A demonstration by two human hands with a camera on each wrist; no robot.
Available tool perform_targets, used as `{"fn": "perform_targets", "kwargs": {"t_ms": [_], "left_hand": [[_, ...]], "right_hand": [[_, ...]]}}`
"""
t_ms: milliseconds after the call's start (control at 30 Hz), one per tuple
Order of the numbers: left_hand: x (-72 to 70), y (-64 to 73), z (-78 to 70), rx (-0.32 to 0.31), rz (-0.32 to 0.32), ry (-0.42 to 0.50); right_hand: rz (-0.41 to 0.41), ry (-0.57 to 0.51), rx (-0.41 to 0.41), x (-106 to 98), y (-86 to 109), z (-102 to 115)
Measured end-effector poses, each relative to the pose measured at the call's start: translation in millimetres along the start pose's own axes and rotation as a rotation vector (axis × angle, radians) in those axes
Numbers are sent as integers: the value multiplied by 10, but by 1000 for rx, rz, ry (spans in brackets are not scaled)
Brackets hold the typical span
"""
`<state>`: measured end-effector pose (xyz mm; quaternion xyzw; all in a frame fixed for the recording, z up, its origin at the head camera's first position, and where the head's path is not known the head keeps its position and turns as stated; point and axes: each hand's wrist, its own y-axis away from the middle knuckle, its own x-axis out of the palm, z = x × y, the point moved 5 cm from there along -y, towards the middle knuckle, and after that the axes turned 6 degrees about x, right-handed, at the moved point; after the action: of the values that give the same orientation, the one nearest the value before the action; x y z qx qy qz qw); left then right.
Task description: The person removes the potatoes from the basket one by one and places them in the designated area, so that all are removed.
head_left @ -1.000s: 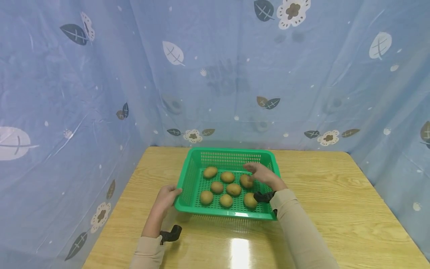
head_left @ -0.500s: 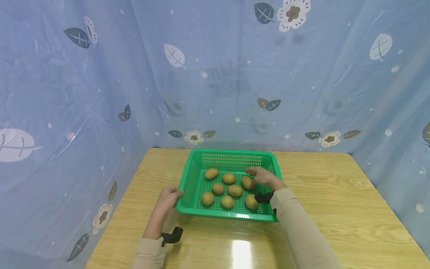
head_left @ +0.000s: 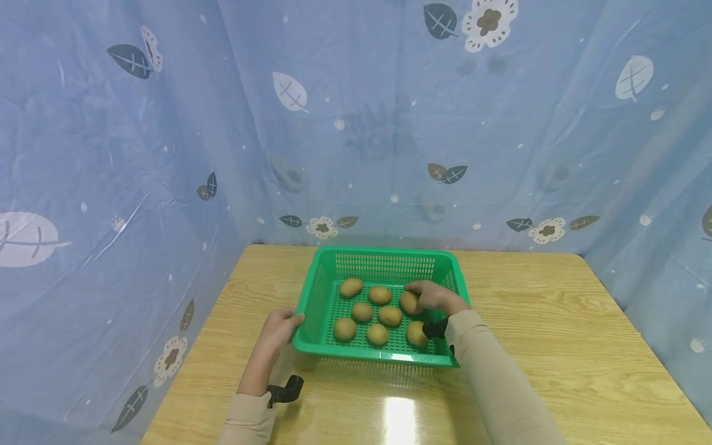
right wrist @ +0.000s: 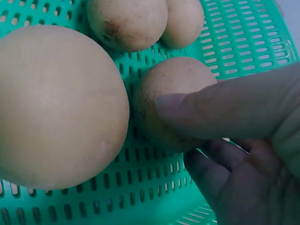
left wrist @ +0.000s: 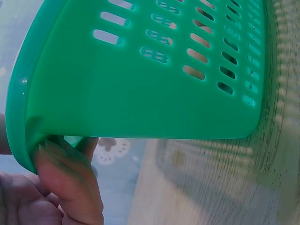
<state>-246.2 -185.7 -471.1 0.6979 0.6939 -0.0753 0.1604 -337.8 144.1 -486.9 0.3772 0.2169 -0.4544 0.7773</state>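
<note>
A green plastic basket [head_left: 378,354] stands on the table with several potatoes spread over its slotted floor. At its left end, my left hand [head_left: 275,330] grips the rim; the left wrist view shows the curled fingers [left wrist: 68,180] under the rim's corner. My right hand [head_left: 437,297] reaches into the right part of the basket and holds a potato [head_left: 409,303]. In the right wrist view the thumb lies across this potato [right wrist: 176,77], the other fingers curling round its far side. Nearer the front, another potato [head_left: 415,334] sits just below the right wrist's black camera mount.
The wooden table [head_left: 545,334] extends on both sides of the basket and in front of it. A blue curtain [head_left: 367,123] with leaf and flower prints hangs behind and at the sides. More potatoes [head_left: 377,334] lie to the left of the held one.
My right hand has lowered onto the potato at the right and its fingers have closed round it. The left hand keeps its grip on the basket rim. The view has shifted slightly.
</note>
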Motion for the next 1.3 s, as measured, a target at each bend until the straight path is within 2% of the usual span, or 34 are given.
{"fn": "perform_targets", "kwargs": {"t_ms": [733,867,1100,1300], "left_hand": [[10,-4,-1,-4,-19,-4],[17,-1,20,-14,-19,0],[12,2,17,-9,-29,-2],[9,17,-1,-4,-32,-7]], "right_hand": [[-42,45,-36,-40,-8,-3],[-82,24,-64,-60,-9,1],[-143,-80,-88,-109,-18,9],[-185,-91,-153,-152,-4,32]]}}
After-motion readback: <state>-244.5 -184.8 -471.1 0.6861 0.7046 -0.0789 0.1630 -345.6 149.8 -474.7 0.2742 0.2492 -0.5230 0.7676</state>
